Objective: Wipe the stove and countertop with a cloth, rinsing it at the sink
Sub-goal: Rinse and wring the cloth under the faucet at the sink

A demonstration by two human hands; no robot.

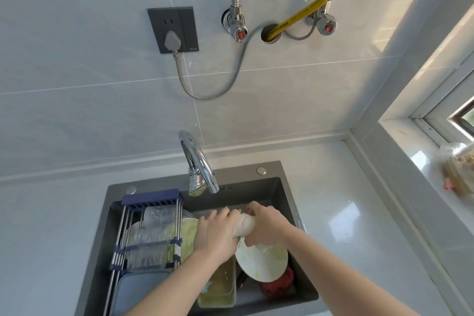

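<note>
A pale cloth (244,225), rolled into a thick twist, is held over the dark grey sink (279,185). My left hand (215,235) grips its left end and my right hand (266,226) grips its right end, both with fingers curled round it. The chrome tap (198,164) arches above, its spray head just beyond my hands. Whether water is running I cannot tell. The stove is out of view.
In the sink lie a white plate (261,263), a rectangular container (218,287), something red (278,283) and a draining rack (151,233) with glasses. Pale countertop (341,213) flanks the sink. A bag (459,169) sits on the window sill. A socket and valves are on the wall.
</note>
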